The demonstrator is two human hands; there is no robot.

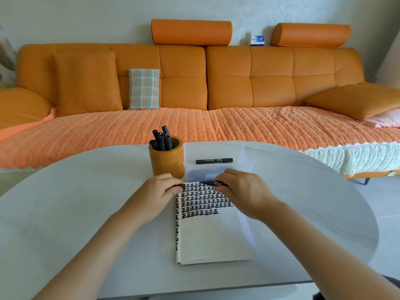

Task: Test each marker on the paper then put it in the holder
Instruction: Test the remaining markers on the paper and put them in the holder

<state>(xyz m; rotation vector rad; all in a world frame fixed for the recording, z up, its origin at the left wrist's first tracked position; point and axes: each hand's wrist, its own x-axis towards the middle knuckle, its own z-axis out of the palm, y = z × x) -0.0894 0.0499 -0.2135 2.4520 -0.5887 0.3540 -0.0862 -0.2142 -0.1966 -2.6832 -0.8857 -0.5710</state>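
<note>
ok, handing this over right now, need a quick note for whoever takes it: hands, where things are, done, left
Left hand and right hand each grip one end of a black marker, held level over the top edge of the paper. Cannot tell if its cap is going on or coming off.
The holder stands left of the clear tray.
Done: several tested markers are in the holder, and rows of black test marks are on the paper.
Left: put the held marker in the holder, then test the tray marker.
</note>
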